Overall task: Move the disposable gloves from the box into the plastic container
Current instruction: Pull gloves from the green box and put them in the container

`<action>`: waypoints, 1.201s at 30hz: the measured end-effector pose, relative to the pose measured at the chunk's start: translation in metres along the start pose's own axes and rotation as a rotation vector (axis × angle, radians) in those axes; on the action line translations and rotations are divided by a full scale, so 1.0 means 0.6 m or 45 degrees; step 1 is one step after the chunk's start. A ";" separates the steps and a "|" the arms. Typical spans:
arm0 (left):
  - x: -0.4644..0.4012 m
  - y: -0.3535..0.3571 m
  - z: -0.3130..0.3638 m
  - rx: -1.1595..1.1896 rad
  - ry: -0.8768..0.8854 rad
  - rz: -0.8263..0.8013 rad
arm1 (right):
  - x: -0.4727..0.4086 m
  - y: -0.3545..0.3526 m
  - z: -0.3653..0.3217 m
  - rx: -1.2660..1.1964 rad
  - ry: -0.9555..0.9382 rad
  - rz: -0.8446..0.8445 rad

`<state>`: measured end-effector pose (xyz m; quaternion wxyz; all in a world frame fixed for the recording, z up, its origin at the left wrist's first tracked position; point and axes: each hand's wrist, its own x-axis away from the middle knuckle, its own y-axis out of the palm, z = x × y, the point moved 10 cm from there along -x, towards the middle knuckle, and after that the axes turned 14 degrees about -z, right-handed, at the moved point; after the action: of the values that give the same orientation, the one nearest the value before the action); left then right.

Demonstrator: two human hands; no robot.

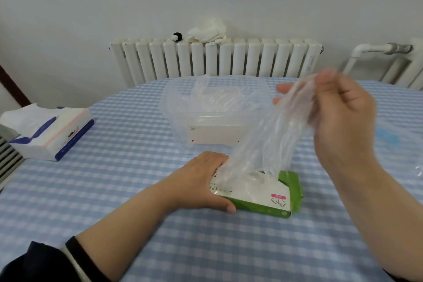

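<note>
Centrally, low on the checked blue-and-white tablecloth (142, 224): green-and-white glove box (263, 194), lying flat, slot up. Left hand (201, 181) pressed over its left end, fingers curled along the far edge, thumb hooked round the near corner, gripping the box down. Dark sleeve (34, 263) pushed up at the wrist.

Above and right: right hand (338, 119) raised, fingertips pinching the top of a clear disposable glove (270, 139). Glove stretched in a slanted ribbon from the pinch down to the box slot, lower end still inside the opening, not free.

Just behind the box: clear plastic container (215, 110), open-topped, white label low on its front wall. Crumpled clear gloves (206, 96) already inside, one sticking up above the rim. Stretched glove crossing in front of the container's right corner, blurring that wall.

Off to the left, well apart: tissue pack (52, 133), white and navy, one tissue standing out of the top. At the right table edge: faint clear plastic with a blue patch (389, 137), too blurred to identify.

Beyond the table: white radiator (215, 59) against the wall, white cloth (208, 31) bunched on top, small black-and-white object (177, 36) beside it. White pipe (375, 49) at far right.
</note>
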<state>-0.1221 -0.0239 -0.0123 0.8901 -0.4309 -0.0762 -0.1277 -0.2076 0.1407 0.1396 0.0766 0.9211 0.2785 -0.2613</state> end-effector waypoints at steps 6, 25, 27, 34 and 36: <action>0.013 -0.031 0.010 0.418 0.172 0.052 | 0.012 0.031 0.123 0.237 0.574 -0.243; 0.016 -0.117 0.047 0.948 0.110 0.404 | 0.015 0.047 0.135 0.129 0.773 -0.626; 0.017 -0.113 0.054 0.861 0.085 0.277 | 0.005 0.028 0.134 0.068 0.734 -0.511; 0.027 -0.196 0.124 0.303 0.131 0.385 | 0.006 0.054 0.110 0.114 0.565 -0.607; 0.005 -0.181 0.166 -0.051 0.062 0.166 | 0.007 0.058 0.098 0.247 0.498 -0.637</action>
<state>-0.1537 -0.0106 0.1309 0.8892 -0.4495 -0.0237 -0.0814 -0.2109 0.0967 0.0873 -0.1329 0.8598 0.4793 -0.1156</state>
